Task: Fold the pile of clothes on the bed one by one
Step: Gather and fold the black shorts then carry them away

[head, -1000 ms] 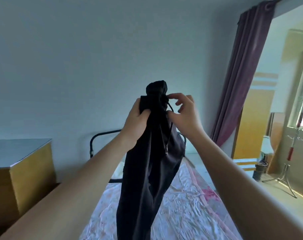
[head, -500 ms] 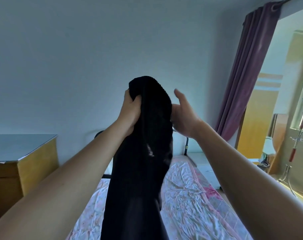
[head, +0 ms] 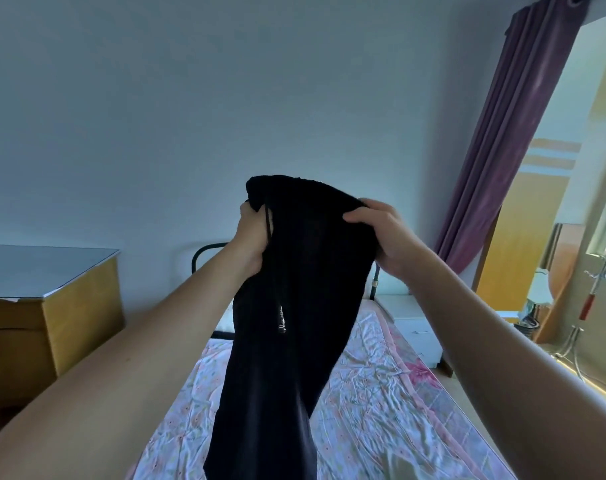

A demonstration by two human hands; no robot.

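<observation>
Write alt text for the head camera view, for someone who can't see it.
Two bare hands hold a black garment up by its top edge above a bed with a floral sheet, the left hand gripping one corner and the right hand the other. A wooden cabinet stands to the left, a purple curtain to the right.

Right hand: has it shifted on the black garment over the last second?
Yes. The right hand went from pinching at the garment's bunched top to gripping its waistband further right, nearer the curtain, spreading it from the left hand.
</observation>
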